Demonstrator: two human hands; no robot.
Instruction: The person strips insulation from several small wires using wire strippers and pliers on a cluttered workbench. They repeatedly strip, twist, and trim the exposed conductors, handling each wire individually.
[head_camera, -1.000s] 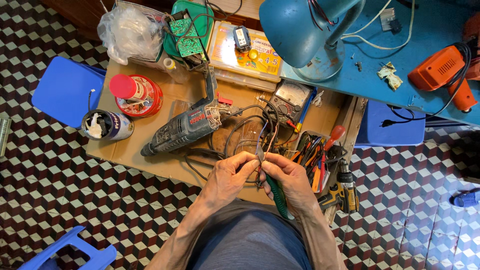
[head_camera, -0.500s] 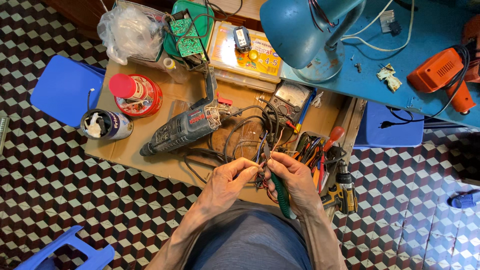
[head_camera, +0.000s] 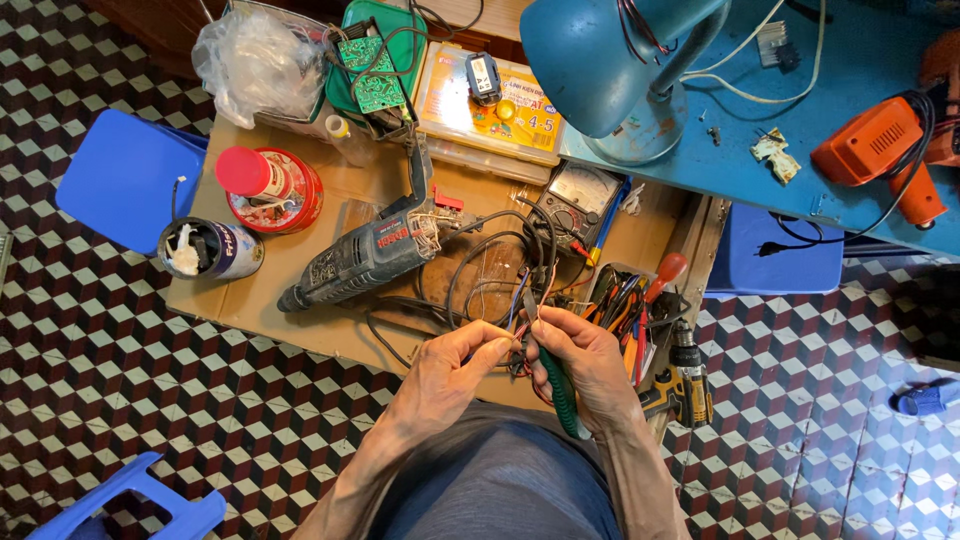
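The scene is evenly and brightly lit by soft, diffuse light. Only faint, short shadows are cast beneath the drill (head_camera: 365, 255) and the hands. Mild glare is seen on the blue lamp shade (head_camera: 590, 60) at 12 o'clock. Focus is held throughout; slight bending is noticed at the edges.

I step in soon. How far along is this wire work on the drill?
Looks done: the rotary hammer drill lies on the board with its wires pulled out. In hand: the left hand pinches thin wires, and the right hand works green-handled pliers at them. Left: wires loose; the meter lies unused.
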